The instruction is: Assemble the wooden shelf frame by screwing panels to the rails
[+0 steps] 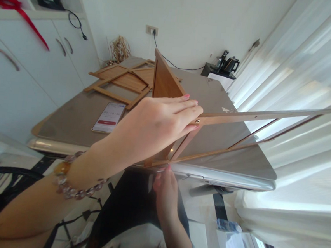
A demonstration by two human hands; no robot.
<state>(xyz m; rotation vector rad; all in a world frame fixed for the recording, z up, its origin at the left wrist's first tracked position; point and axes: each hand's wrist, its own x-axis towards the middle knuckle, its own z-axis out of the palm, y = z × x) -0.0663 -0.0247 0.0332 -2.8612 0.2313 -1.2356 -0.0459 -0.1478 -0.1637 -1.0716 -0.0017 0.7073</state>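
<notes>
A wooden frame [236,116] with open rectangular sides stands on the table, joined to an upright wooden panel [167,77]. My left hand [169,114] is closed over the upper joint where frame and panel meet; a round metal fastener [197,121] shows beside its fingertips. Low at the table's front edge, my right hand [166,188] pinches a small, thin, silvery piece beside the frame's lower corner. What exactly that piece is cannot be made out. My left palm and the panel's nearer part are hidden by the hand and forearm.
More wooden frames and panels [119,81] lie at the table's back left. A phone [109,117] showing a timer lies before them. A dried plant bundle [120,49] stands behind, and a black kettle [231,65] sits back right. White curtains [305,75] hang along the right.
</notes>
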